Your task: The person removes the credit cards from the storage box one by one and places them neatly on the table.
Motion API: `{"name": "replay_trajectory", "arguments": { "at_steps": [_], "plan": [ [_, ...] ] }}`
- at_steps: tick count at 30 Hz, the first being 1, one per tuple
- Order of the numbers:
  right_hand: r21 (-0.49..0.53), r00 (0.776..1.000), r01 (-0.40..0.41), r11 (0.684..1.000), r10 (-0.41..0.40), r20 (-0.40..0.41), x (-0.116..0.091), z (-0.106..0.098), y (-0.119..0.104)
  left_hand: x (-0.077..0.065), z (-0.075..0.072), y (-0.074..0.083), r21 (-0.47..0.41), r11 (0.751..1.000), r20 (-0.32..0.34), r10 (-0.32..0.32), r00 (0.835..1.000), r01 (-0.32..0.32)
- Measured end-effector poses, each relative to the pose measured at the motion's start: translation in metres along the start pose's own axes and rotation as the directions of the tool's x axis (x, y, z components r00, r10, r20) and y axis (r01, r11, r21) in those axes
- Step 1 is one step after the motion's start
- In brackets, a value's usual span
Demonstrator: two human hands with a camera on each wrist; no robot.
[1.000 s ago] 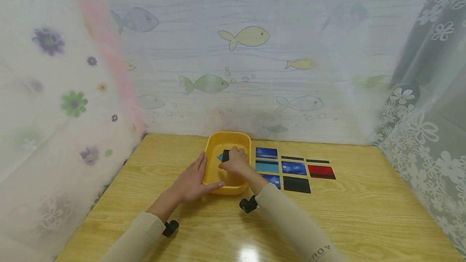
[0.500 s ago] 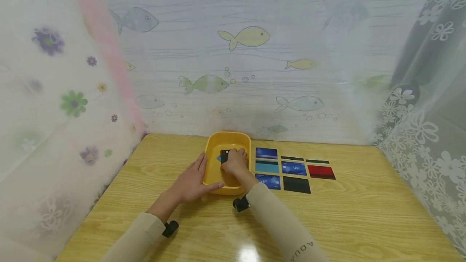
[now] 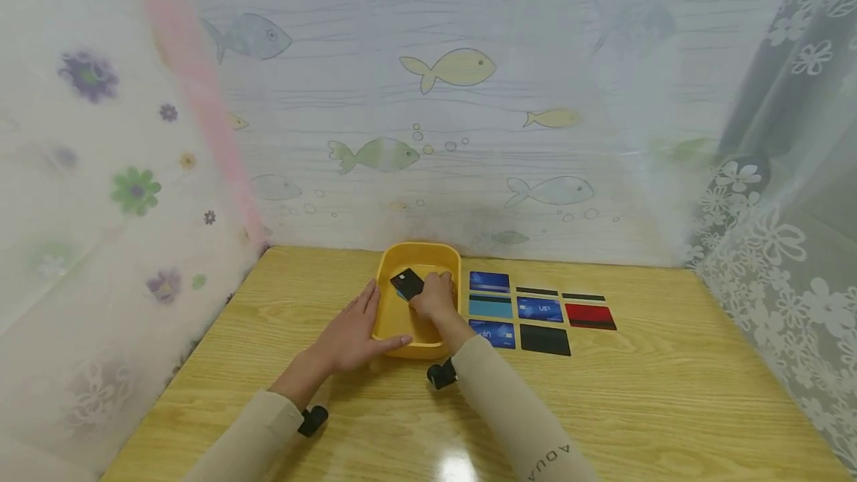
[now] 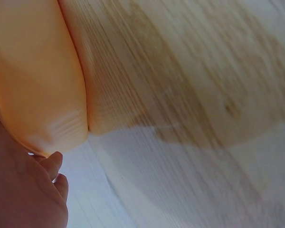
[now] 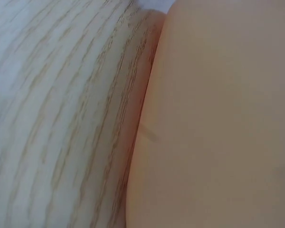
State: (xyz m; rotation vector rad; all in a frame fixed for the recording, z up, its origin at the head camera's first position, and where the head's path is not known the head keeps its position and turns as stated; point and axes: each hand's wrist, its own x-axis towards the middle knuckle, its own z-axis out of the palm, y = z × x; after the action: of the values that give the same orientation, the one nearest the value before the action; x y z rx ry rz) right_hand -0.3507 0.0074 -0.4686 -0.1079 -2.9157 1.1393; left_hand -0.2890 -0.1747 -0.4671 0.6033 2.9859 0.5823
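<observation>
A yellow plastic bin (image 3: 418, 246) stands on the wooden table. My left hand (image 3: 344, 335) lies against its left side, fingers extended and thumb on the front rim. The left wrist view catches that hand (image 4: 28, 190) at the rim of the bin (image 4: 42, 80). Inside the bin, my right hand (image 3: 435, 299) pinches a black card (image 3: 405, 283) by its near right end. A bit of blue card (image 3: 399, 294) peeks out beneath it. Only the outer wall of the bin (image 5: 213, 118) and the table appear in the right wrist view; the right hand is not seen there.
Cards lie in rows right of the bin: a blue card (image 3: 489, 282), a teal card (image 3: 491, 306), blue VIP cards (image 3: 539, 309), a black card (image 3: 545, 341) and a red card (image 3: 590, 316). Two dark strips (image 3: 537, 291) lie behind. A fish-print curtain (image 3: 428, 132) hangs beyond the table.
The black card has come further out from under my right hand and turned toward the left in the bin. My right forearm shifted slightly left. My left hand stayed put.
</observation>
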Motion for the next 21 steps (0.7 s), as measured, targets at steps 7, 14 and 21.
{"name": "replay_trajectory", "arguments": {
  "at_steps": [7,14,21],
  "plan": [
    [0.011,1.0,0.005,1.0,-0.004,-0.019,0.0036,0.0038,0.0005,-0.0005,0.0,0.0003,-0.003,1.0,-0.007,0.007,1.0,-0.007],
    [0.012,1.0,0.028,1.0,-0.028,-0.005,0.003,0.0008,-0.001,-0.0003,0.0006,0.0003,-0.004,1.0,-0.007,0.006,1.0,-0.006],
    [0.037,0.999,0.038,0.999,-0.037,-0.011,0.0013,-0.0028,-0.0016,0.0002,0.0007,-0.0006,-0.011,1.0,0.0,-0.002,1.0,0.002]
  ]
}}
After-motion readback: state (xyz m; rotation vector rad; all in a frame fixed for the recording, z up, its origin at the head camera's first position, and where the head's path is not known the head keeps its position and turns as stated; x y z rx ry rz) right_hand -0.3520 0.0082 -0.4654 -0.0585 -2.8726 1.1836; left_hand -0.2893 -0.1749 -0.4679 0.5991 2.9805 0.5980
